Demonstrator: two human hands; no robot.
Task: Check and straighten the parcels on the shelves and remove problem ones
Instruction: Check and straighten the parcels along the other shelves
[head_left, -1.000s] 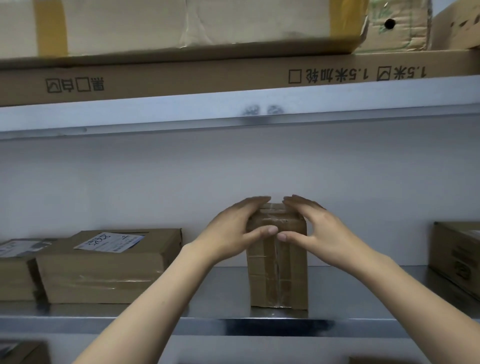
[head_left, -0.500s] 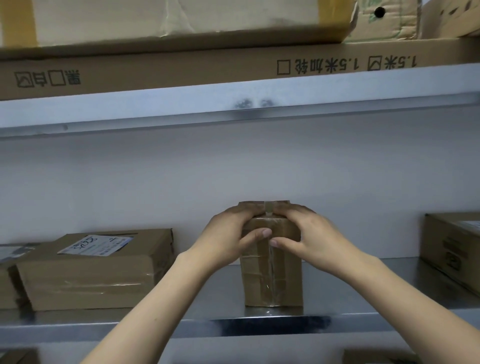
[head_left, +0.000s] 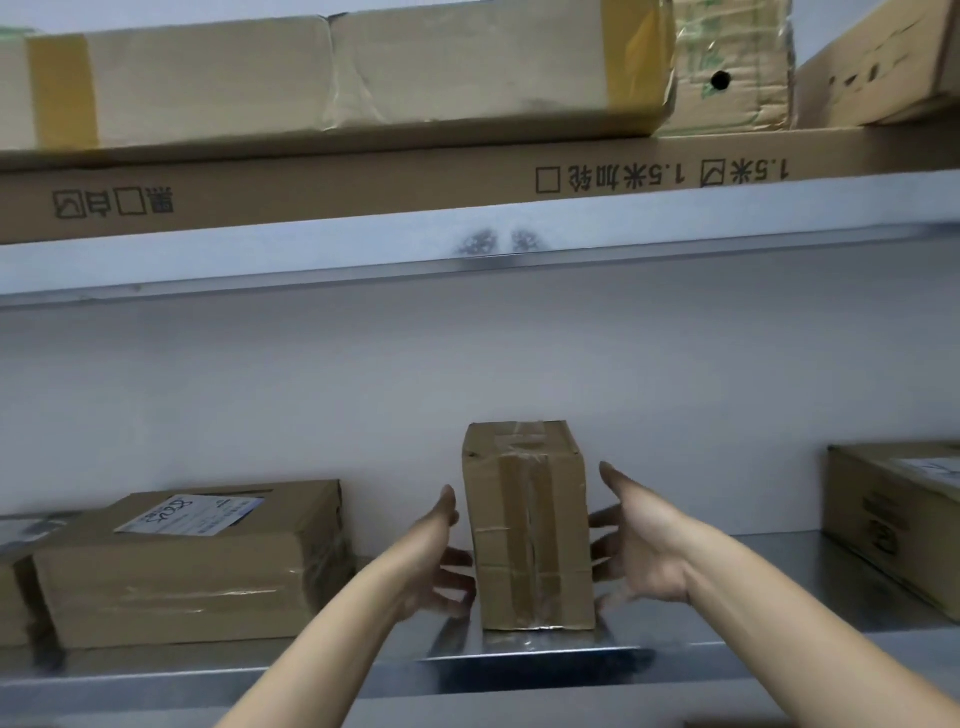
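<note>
Upright parcel (head_left: 530, 525) stands near the shelf (head_left: 753, 618) front edge, with bare metal on both sides and a flat parcel (head_left: 192, 566) further left. Left hand (head_left: 436, 564) and right hand (head_left: 641, 545) flank it, fingers spread, gripping nothing. Half a second ago they clasped its top.

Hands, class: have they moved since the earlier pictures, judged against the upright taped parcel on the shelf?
Yes. Both came off the top of the parcel and dropped to its sides: the left hand to its left, the right hand to its right, fingers spread.
</note>
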